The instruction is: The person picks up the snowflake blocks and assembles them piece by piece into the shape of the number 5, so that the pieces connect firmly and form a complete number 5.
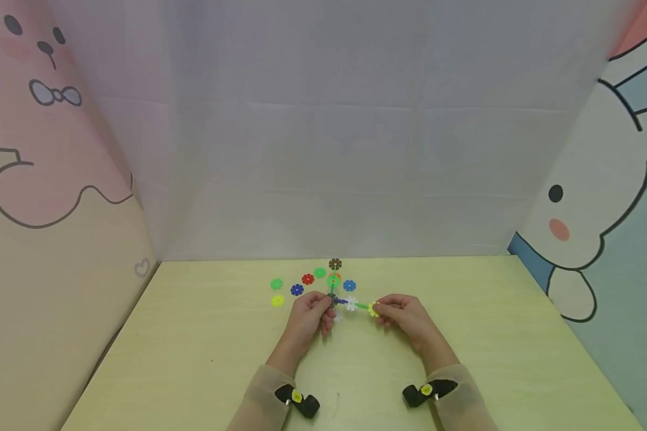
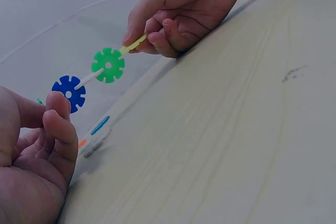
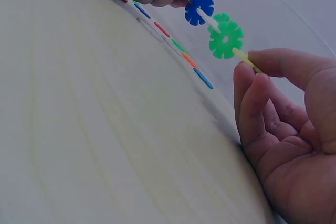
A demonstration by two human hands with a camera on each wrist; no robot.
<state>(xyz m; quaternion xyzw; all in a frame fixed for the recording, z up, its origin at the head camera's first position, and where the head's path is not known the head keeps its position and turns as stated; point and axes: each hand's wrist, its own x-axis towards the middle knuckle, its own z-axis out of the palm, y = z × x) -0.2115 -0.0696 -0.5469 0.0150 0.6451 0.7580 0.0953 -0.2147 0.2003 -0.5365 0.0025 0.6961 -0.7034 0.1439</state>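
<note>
A chain of notched plastic discs is stretched between my two hands. My left hand (image 1: pixel 306 323) pinches the dark disc (image 1: pixel 331 298) at one end between thumb and fingers. From there run a blue disc (image 2: pixel 69 94), a white disc (image 1: pixel 351 304) and a green disc (image 2: pixel 108 65), slotted edge to face. At the other end, my right hand (image 1: pixel 410 317) pinches the yellow disc (image 3: pixel 247 60) with thumb and forefinger. The chain is held up off the table. My left fingers partly hide the dark disc.
Loose discs lie on the table (image 1: pixel 194 359) beyond my hands: a brown disc (image 1: pixel 335 264), red disc (image 1: pixel 308 279), dark blue disc (image 1: pixel 297 290), light blue disc (image 1: pixel 349 285), yellow disc (image 1: pixel 277 300) and several green ones. A pale curtain (image 1: pixel 302 149) hangs behind.
</note>
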